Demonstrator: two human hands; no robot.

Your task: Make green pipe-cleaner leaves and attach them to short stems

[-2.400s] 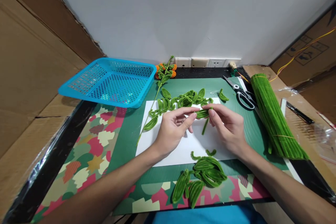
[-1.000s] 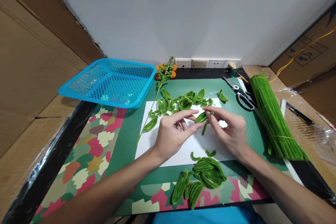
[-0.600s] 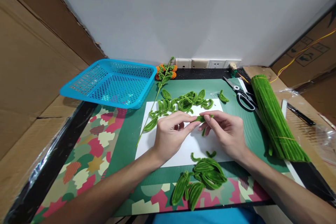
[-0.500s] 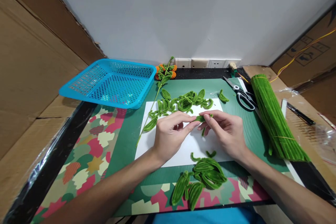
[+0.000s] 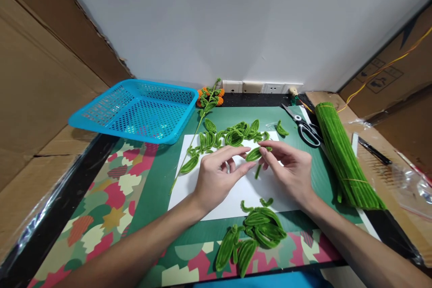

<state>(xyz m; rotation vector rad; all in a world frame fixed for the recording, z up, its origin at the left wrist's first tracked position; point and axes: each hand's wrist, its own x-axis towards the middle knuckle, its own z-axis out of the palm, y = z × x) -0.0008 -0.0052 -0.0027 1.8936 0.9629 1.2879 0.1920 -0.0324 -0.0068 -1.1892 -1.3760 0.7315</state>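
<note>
White paper [image 5: 229, 202] on a green mat [image 5: 151, 189] lies beneath the right hand [image 5: 290, 166], which pinches one end of a fuzzy leaf [image 5: 254, 154], its long axis slanting toward the left hand [image 5: 216, 171], parted around the other tip without visibly gripping.

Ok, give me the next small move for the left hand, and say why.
I'd probably close the left hand gently on the left end of the green leaf. Its thumb and index fingers stand apart about that end, while the right hand pinches the other end, so a light second hold would likely steady the piece.
</note>
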